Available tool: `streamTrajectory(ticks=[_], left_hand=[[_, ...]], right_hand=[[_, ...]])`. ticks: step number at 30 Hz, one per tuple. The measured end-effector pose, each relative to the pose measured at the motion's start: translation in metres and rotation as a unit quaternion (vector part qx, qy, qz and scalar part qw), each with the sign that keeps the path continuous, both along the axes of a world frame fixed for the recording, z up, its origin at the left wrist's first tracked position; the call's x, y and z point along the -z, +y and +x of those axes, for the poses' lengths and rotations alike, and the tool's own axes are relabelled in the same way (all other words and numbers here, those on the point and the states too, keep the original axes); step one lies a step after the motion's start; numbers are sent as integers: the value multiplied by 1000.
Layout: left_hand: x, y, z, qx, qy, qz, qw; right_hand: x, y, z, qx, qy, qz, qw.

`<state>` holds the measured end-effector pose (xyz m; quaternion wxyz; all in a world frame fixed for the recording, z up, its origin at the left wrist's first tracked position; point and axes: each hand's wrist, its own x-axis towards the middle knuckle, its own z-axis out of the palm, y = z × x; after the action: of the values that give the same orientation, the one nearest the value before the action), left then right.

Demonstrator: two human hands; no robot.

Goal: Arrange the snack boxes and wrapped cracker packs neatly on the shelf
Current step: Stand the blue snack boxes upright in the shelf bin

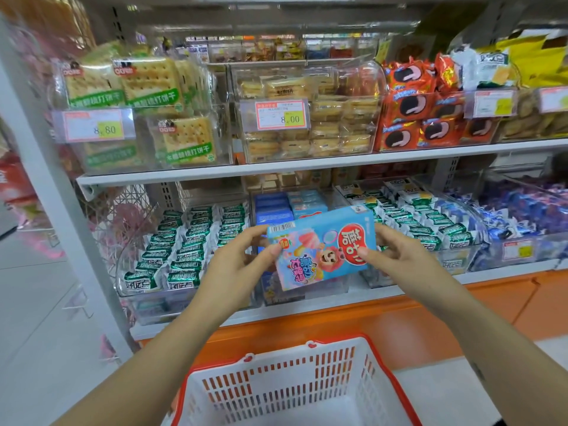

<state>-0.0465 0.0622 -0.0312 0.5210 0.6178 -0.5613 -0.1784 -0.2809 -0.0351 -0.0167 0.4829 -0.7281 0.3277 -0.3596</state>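
A light blue snack box (319,247) with a red logo and a cartoon bear is held in front of the lower shelf, tilted. My left hand (242,262) pinches its left edge and my right hand (396,250) grips its right edge. Behind the box, a clear bin (307,293) holds more blue boxes (276,207) standing in rows. Left of that bin lie green wrapped cracker packs (184,241) in rows, and more green-and-white packs (424,216) fill the bin on the right.
A white basket (295,382) with a red rim stands below my arms. The upper shelf (307,166) carries bins of soda crackers (144,96), pale biscuits (310,118) and orange cookie packs (430,112). Blue wrapped sweets (519,213) lie far right. An orange base panel (384,327) runs under the shelf.
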Motion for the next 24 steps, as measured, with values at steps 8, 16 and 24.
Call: streamTrajectory(ticks=[8,16,24], left_hand=[[2,-28,-3,6,-19,46,999],[4,-70,14,-42,-99,70,992],[8,-104,33,-33,-113,67,991]], right_hand=[[5,-20,-2,108,-42,-111,987],[6,-70,34,210,25,-348,913],[12,-114,63,162,177,-393,888]])
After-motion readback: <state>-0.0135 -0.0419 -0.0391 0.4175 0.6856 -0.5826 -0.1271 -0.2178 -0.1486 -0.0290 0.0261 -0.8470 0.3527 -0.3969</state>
